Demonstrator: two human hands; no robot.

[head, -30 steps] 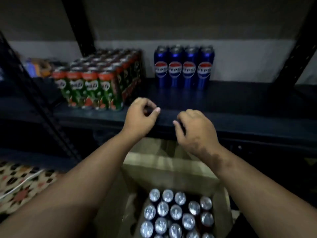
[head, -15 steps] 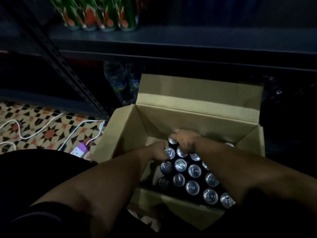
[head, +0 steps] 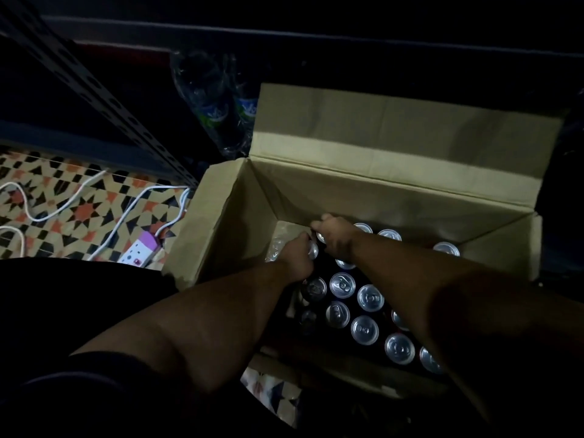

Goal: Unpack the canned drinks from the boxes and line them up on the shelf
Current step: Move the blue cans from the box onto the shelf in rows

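An open cardboard box (head: 363, 184) stands on the floor below me, its flaps folded out. Several dark cans with silver tops (head: 366, 327) fill its right and near part. Both my arms reach down into it. My left hand (head: 295, 256) curls around a can at the pack's far left corner. My right hand (head: 335, 235) grips the can just behind it. Crinkled clear plastic wrap (head: 281, 238) lies in the bare left part of the box. The shelf edge (head: 316, 33) is a dark band at the top.
A slotted metal shelf post (head: 94, 99) slants down at the left. Wrapped plastic bottles (head: 221, 105) stand under the shelf behind the box. White cables (head: 94, 197) and a white and purple power strip (head: 139, 251) lie on the patterned tile floor.
One second ago my hands hung empty near the shelf edge. They dropped into the box and now hold cans at the pack's far left corner. My view tilted down.
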